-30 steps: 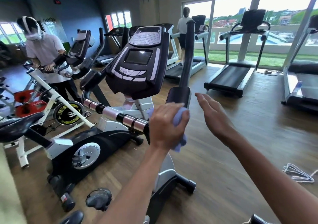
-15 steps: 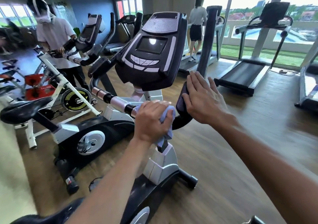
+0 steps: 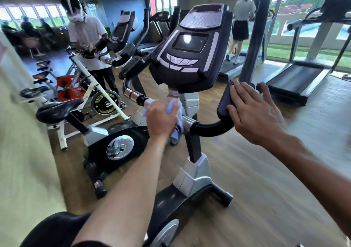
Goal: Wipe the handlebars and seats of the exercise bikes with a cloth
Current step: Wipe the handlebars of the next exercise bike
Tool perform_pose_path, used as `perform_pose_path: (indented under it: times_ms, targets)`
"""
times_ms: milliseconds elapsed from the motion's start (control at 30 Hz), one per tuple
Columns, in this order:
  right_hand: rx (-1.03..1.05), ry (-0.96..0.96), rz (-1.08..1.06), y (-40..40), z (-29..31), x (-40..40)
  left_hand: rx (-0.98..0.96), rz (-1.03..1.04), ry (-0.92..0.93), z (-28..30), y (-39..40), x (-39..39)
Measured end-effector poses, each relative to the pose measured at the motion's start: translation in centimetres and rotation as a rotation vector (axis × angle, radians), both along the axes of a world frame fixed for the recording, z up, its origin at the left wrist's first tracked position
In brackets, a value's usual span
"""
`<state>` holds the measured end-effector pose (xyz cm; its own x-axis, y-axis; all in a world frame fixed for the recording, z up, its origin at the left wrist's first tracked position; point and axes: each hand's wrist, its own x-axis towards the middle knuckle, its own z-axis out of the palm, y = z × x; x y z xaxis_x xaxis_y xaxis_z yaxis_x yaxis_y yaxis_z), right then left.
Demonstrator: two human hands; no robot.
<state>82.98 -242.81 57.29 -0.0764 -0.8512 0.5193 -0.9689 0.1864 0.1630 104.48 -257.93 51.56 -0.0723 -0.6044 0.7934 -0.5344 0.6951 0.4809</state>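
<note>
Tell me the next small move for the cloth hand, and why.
Probably slide the left hand with the blue cloth rightward along the handlebar toward the right hand, which steadies the black end grip; that curved black stretch lies just past the cloth.

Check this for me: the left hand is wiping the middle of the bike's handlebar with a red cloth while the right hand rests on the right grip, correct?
Not quite. In the head view the cloth is light blue, not red. The left hand grips it at the handlebar centre, and the right hand rests on the right grip.
</note>
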Motion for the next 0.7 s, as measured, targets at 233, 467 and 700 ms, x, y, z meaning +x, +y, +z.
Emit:
perform_pose_path:
  times_ms: [233,467,700]
  targets:
    - [-0.076,-0.048,-0.039,-1.0,-0.8,2.3,-0.064,-0.073,0.223,-2.5,6.4,-3.3]
    - [-0.184,-0.264,0.151,0.4,0.0,6.1,0.052,0.056,0.408,-1.2,0.3,0.5]
    - [0.019,-0.206,0.290,-6.7,-2.2,10.3,-0.095,-0.054,0.305,-1.3,-5.8,0.4]
